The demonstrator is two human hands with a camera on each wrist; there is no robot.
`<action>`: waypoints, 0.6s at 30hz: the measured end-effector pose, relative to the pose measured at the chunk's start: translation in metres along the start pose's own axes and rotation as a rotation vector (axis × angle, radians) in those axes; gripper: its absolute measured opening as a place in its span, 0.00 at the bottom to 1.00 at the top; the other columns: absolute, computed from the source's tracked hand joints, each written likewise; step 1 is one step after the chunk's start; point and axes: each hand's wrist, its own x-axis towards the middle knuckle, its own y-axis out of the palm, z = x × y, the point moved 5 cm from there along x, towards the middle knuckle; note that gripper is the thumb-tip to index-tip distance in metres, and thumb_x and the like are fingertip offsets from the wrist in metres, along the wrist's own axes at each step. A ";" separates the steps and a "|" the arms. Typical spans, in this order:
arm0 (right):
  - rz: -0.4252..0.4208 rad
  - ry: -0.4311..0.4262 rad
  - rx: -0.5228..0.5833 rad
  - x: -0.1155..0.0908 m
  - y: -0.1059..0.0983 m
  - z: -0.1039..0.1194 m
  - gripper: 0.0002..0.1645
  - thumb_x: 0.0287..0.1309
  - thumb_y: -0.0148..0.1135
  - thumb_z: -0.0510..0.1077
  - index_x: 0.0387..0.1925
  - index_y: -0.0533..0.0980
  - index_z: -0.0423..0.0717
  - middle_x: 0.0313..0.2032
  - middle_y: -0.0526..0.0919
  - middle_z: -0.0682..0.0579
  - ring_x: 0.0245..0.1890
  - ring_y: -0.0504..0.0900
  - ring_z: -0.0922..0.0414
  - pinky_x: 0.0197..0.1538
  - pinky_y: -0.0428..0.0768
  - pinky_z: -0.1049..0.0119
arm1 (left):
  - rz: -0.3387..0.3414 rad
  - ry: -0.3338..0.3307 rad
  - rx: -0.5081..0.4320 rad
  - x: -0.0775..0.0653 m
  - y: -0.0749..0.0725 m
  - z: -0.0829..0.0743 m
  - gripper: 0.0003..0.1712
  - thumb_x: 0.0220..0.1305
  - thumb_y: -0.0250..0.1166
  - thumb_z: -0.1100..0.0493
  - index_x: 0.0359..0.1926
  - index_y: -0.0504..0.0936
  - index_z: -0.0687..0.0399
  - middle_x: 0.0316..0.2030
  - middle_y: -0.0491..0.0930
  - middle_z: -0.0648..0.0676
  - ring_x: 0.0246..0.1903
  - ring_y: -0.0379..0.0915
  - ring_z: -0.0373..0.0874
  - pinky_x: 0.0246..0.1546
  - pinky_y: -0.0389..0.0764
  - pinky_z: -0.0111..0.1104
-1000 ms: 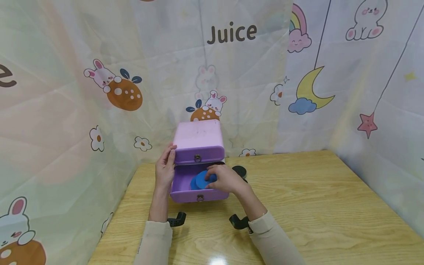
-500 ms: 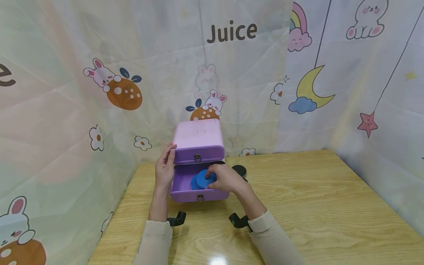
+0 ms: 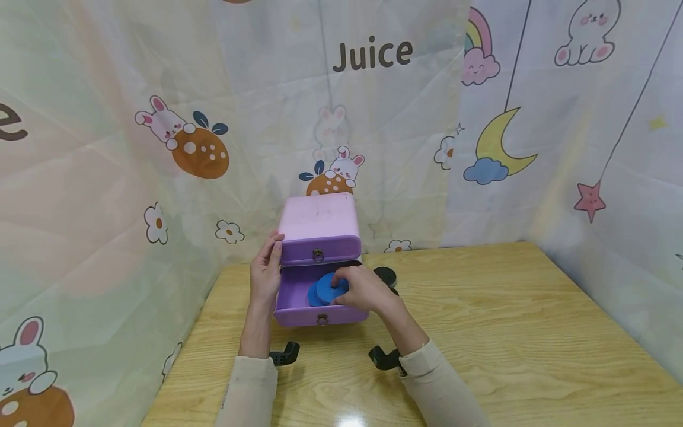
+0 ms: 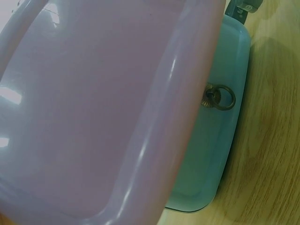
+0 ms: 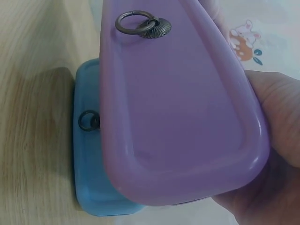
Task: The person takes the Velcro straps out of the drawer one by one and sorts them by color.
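A small pink drawer cabinet (image 3: 320,214) stands against the backdrop. Its upper purple drawer (image 3: 299,251) is closed. The lower purple drawer (image 3: 290,293) is pulled out, its front and ring pull filling much of the right wrist view. Inside lie blue round discs, one partly over another blue disc (image 3: 313,296). My right hand (image 3: 367,287) reaches over the drawer's right side and pinches the upper blue disc (image 3: 326,290) between thumb and fingers; part of the disc is hidden. My left hand (image 3: 265,270) rests on the cabinet's left edge, thumb at the upper drawer's front.
A blue drawer front (image 5: 89,159) with a ring pull sits beneath the purple one. Black round discs (image 3: 385,276) lie on the wooden table (image 3: 507,332) right of the cabinet. Black wrist camera mounts (image 3: 285,354) project inward from both wrists. Printed cloth (image 3: 256,118) hangs behind.
The upper blue disc has shifted slightly to the right under my right hand's fingers. My left hand and the cabinet keep their places.
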 end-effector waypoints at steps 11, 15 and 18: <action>-0.023 0.017 0.004 -0.001 -0.001 -0.005 0.21 0.51 0.81 0.58 0.44 0.87 0.53 0.45 0.89 0.56 0.43 0.83 0.57 0.45 0.82 0.60 | 0.008 -0.007 0.016 0.001 0.000 0.001 0.24 0.78 0.57 0.43 0.65 0.81 0.47 0.76 0.68 0.42 0.76 0.61 0.40 0.77 0.66 0.38; -0.028 0.008 0.055 -0.002 -0.004 -0.006 0.22 0.53 0.80 0.59 0.45 0.86 0.53 0.45 0.89 0.56 0.40 0.81 0.59 0.45 0.82 0.60 | 0.012 -0.013 0.018 0.001 0.000 0.002 0.24 0.79 0.56 0.44 0.66 0.80 0.47 0.76 0.66 0.43 0.77 0.61 0.41 0.78 0.65 0.39; -0.021 -0.005 0.103 -0.004 -0.008 -0.007 0.22 0.55 0.79 0.59 0.46 0.86 0.53 0.46 0.88 0.56 0.41 0.82 0.58 0.46 0.83 0.59 | 0.011 -0.019 0.024 0.002 0.000 0.002 0.24 0.79 0.55 0.44 0.66 0.80 0.47 0.77 0.66 0.43 0.77 0.60 0.41 0.78 0.64 0.39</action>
